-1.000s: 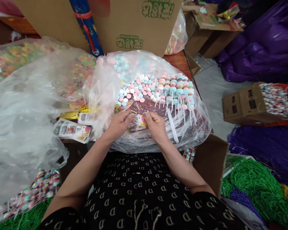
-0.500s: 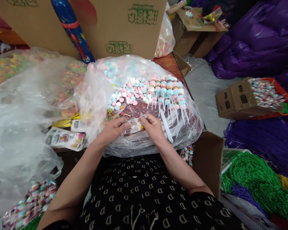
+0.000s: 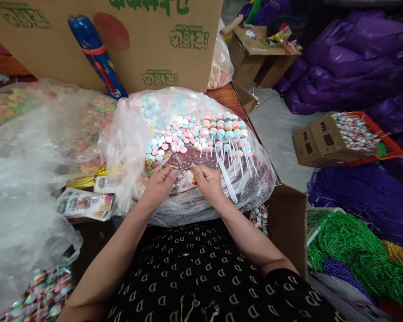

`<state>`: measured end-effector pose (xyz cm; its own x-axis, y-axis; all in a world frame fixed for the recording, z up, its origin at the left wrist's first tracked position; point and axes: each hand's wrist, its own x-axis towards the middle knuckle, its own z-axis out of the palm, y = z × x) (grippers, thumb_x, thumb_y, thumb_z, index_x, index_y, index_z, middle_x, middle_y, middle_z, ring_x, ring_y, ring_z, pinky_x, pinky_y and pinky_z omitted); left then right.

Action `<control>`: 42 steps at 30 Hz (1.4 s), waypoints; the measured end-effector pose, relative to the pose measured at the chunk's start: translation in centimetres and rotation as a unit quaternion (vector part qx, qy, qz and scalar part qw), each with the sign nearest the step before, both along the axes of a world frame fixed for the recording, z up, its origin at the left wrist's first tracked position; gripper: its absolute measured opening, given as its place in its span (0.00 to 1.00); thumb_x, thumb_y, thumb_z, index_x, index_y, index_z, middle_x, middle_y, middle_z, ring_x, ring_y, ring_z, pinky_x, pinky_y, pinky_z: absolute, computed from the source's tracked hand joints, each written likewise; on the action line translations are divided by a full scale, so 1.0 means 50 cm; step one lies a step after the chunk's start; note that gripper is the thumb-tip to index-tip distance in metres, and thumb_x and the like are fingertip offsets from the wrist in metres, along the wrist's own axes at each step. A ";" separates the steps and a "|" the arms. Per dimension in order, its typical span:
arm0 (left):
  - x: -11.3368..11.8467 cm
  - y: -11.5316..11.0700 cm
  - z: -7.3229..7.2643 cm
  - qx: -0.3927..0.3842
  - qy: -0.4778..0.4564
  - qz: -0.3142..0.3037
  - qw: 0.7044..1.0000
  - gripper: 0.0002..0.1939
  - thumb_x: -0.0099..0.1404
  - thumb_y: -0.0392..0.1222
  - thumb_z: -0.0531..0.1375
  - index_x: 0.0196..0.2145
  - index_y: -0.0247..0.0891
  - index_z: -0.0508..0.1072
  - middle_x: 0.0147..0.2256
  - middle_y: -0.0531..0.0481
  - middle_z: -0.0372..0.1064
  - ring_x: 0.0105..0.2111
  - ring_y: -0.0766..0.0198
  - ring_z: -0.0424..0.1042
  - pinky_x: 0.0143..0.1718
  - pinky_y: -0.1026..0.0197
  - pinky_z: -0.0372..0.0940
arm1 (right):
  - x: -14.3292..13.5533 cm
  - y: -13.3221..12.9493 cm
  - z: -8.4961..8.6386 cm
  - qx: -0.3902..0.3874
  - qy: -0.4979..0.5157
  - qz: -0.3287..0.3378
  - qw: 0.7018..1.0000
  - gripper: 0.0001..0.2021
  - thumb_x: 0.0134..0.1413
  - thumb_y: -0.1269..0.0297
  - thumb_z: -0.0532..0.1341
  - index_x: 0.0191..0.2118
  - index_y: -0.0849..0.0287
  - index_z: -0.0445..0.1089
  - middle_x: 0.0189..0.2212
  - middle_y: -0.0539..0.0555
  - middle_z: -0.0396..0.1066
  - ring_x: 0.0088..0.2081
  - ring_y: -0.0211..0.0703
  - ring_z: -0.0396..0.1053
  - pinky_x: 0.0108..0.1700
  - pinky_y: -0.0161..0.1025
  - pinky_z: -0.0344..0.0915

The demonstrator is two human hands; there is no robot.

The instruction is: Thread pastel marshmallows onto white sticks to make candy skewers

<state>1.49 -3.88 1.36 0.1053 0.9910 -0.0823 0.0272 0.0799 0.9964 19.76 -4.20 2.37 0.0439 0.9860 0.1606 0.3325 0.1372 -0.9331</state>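
Note:
Between my two hands is a small clear printed packet (image 3: 189,177), low over the spread plastic bag. My left hand (image 3: 161,185) pinches its left end, and my right hand (image 3: 207,182) grips its right end, thumb on top. Just beyond them lie loose pink, white and blue candies (image 3: 179,134), with green and orange rings (image 3: 152,167) beside my left hand. Candies threaded on white sticks (image 3: 225,127) form a row at the right. A few bare white sticks (image 3: 227,180) lie right of my right hand.
A large cardboard box (image 3: 137,49) stands behind, a blue bottle (image 3: 96,56) against it. Clear bags of ring candies (image 3: 87,129) and printed packets (image 3: 85,204) lie left. At right are an open box (image 3: 287,230), a red crate (image 3: 391,150) and green beads (image 3: 349,255).
The view has shifted slightly, so the surroundings sit a little further left and lower. Both hands keep hold of the packet, whose coloured print now shows more clearly.

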 end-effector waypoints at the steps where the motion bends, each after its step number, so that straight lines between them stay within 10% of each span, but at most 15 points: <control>1: 0.002 0.000 0.000 -0.014 -0.020 0.002 1.000 0.25 0.63 0.66 0.69 0.29 0.41 0.74 0.23 0.56 0.64 0.23 0.67 0.62 0.24 0.63 0.59 | 0.000 0.003 0.000 0.004 -0.002 -0.003 1.000 0.32 0.66 0.34 0.55 0.19 0.53 0.55 0.18 0.46 0.54 0.24 0.37 0.53 0.31 0.39 0.54; 7: -0.004 0.006 0.019 -0.048 -0.075 -0.034 0.995 0.24 0.53 0.61 0.78 0.30 0.40 0.76 0.21 0.59 0.64 0.18 0.72 0.56 0.18 0.66 0.51 | 0.013 0.030 -0.004 -0.002 0.000 -0.003 1.000 0.27 0.67 0.38 0.58 0.23 0.53 0.63 0.21 0.47 0.62 0.26 0.40 0.62 0.32 0.38 0.61; 11: -0.020 0.016 0.029 -0.053 -0.140 0.065 0.987 0.28 0.48 0.63 0.79 0.28 0.40 0.73 0.20 0.61 0.62 0.17 0.74 0.56 0.19 0.67 0.55 | 0.029 0.046 -0.026 0.088 -0.101 -0.051 0.990 0.19 0.71 0.49 0.55 0.44 0.55 0.78 0.44 0.61 0.81 0.49 0.54 0.78 0.53 0.48 0.74; 15: -0.028 0.024 0.034 -0.071 -0.184 0.101 0.975 0.33 0.44 0.67 0.79 0.28 0.41 0.70 0.23 0.60 0.66 0.20 0.71 0.65 0.21 0.66 0.63 | 0.035 0.068 -0.050 0.099 -0.215 -0.082 0.968 0.24 0.70 0.54 0.55 0.61 0.62 0.74 0.59 0.69 0.78 0.63 0.62 0.74 0.63 0.57 0.71; 21: -0.030 0.026 0.031 -0.081 -0.225 0.073 0.968 0.34 0.45 0.67 0.80 0.27 0.41 0.67 0.19 0.61 0.61 0.19 0.71 0.66 0.21 0.68 0.62 | 0.022 0.120 -0.040 -0.029 -0.177 -0.089 0.980 0.23 0.64 0.54 0.64 0.59 0.62 0.74 0.43 0.67 0.84 0.48 0.64 0.82 0.52 0.54 0.76; 27: -0.047 0.031 0.034 -0.089 -0.295 0.047 0.950 0.33 0.44 0.61 0.83 0.25 0.40 0.67 0.15 0.64 0.54 0.15 0.76 0.55 0.18 0.71 0.57 | -0.013 0.146 -0.020 -0.184 0.172 -0.094 0.963 0.11 0.61 0.57 0.66 0.45 0.56 0.72 0.27 0.48 0.76 0.21 0.39 0.72 0.24 0.35 0.68; 35: -0.079 0.038 0.022 -0.081 -0.300 -0.021 0.950 0.31 0.48 0.59 0.82 0.26 0.40 0.67 0.15 0.64 0.54 0.13 0.74 0.57 0.18 0.68 0.60 | -0.011 0.093 0.005 -0.144 0.331 -0.069 0.930 0.15 0.55 0.53 0.69 0.43 0.55 0.75 0.20 0.40 0.66 0.18 0.32 0.62 0.22 0.32 0.62; 42: -0.083 0.044 0.025 -0.078 -0.289 -0.045 0.953 0.31 0.47 0.60 0.82 0.27 0.39 0.69 0.16 0.63 0.57 0.13 0.74 0.59 0.20 0.68 0.62 | 0.076 -0.038 0.005 -0.073 0.230 0.009 0.970 0.16 0.57 0.46 0.72 0.40 0.54 0.82 0.19 0.44 0.69 0.23 0.36 0.66 0.32 0.37 0.67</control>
<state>-2.65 -1.68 2.62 0.2627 0.9559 -0.1311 -0.5081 0.2526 0.8235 23.55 -6.11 2.60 0.0610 0.9980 -0.0140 -0.1254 -0.0063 -0.9921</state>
